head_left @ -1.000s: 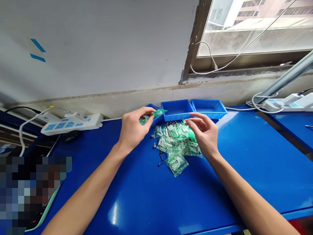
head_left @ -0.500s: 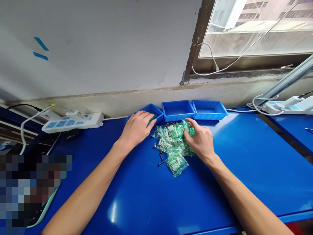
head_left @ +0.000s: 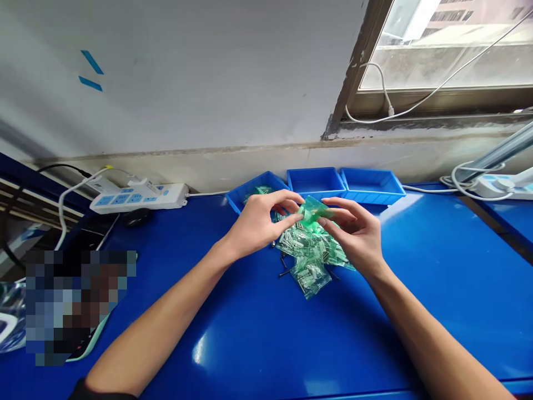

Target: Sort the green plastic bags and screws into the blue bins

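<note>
Blue tabletop [head_left: 250, 328] is lying beneath fingers [head_left: 283, 195]; I'm watching left hand [head_left: 259, 220] and right hand [head_left: 361, 236] narrowly pinching one green packet [head_left: 311, 208]; slackening might drop it.

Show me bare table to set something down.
Bare table: in front of the packet pile, between the left forearm and right forearm; also a patch bordered by the right forearm, the right bin and the dark gap. Crowded: the middle, with the pile, loose screws, and the left hand and right hand holding a packet.
</note>
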A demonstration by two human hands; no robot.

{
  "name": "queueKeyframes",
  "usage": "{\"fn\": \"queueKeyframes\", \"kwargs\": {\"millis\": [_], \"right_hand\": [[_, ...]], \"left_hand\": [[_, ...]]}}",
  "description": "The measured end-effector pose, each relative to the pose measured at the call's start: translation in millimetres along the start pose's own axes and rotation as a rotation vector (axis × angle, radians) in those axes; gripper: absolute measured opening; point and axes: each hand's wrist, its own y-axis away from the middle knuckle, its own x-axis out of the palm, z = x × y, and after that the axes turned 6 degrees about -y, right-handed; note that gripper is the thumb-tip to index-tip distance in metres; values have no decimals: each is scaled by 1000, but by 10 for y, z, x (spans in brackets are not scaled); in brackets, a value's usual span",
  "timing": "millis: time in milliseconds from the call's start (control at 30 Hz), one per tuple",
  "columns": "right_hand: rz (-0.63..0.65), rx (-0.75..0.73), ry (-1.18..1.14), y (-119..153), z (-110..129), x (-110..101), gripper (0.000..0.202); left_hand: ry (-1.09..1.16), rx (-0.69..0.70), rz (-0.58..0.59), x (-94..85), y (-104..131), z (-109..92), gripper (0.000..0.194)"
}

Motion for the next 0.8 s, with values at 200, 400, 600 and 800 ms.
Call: {"fn": "queueKeyframes", "kwargs": {"millis": [200,400,600,800], "right_hand": [[40,136,-101,-17,-19,-13,44],[-44,73,377,-91,-9,-161,37],[-35,122,1086,-94,-136,-343,31],[2,109,932,-93,-199,-374,29]], "left_hand": [[191,-83,2,69,6,-41,13],[-349,53,-272,-60,-25,109,13],[-905,-98,-86,-180,-46,401,26],[-922,-121,20,-131,-40,351,42]]}}
